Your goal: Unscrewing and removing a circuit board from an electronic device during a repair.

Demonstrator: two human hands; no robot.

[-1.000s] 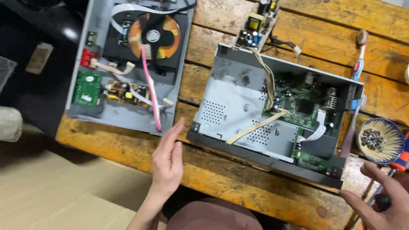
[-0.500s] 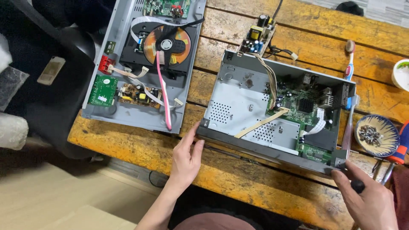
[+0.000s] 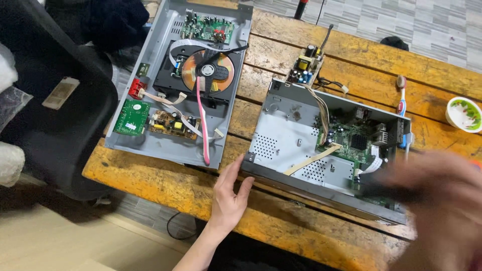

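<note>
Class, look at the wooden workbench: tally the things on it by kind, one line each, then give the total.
Opened metal chassis: 2 (left one with disc drive, right one touched by the left hand)
Loose circuit board: 1
Toothbrush: 1
Small bowl: 1
Total: 5

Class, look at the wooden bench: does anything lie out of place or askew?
Yes. A pink toothbrush lies across the orange disc inside the left opened player, and a small circuit board dangles loose by its wires outside the right case.
</note>
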